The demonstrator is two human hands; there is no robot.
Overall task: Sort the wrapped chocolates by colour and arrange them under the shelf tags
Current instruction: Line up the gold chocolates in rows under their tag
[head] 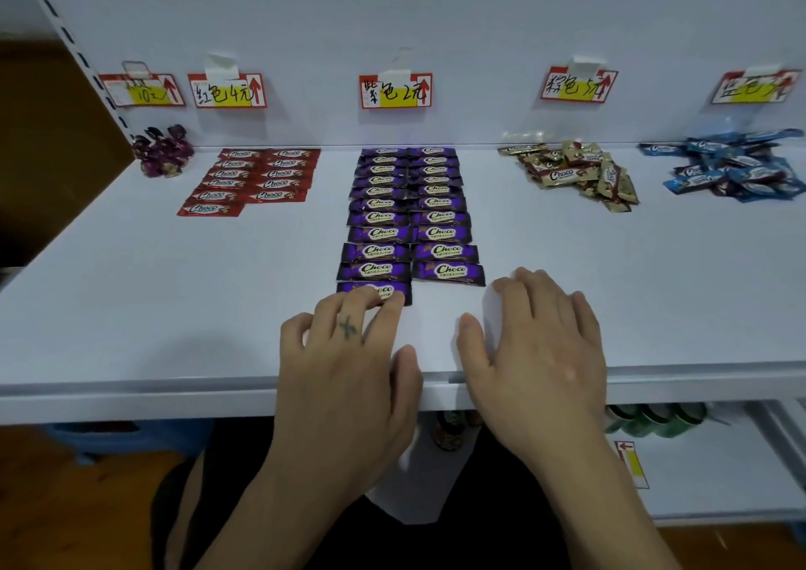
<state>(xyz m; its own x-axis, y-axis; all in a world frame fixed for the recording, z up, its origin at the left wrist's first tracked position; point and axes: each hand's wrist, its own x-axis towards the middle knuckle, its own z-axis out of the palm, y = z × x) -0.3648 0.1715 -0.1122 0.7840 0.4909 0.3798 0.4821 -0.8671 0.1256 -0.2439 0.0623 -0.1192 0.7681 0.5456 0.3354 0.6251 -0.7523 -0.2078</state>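
In the head view, the nearest purple chocolate (390, 290) lies at the front end of the left column on the shelf (174, 308). It is touched by the fingertips of the left hand (349, 364), whose fingers are spread and only lightly bent; nothing is gripped. The right hand (536, 342) lies relaxed and empty on the shelf just beside it.

The bar is probably best nudged square with its column, its edge just meeting the bar behind, so that the row runs straight under the purple tag (394, 91).

Of purple chocolates (379, 217), eleven are counted in the left column and ten in the right. Of red chocolates (257, 179), six and five are counted under the red tag (227, 91). Five tags (578, 85) are seen. The brown-gold pile (575, 172) and the blue pile (732, 166) lie as loose heaps, too jumbled to be counted.
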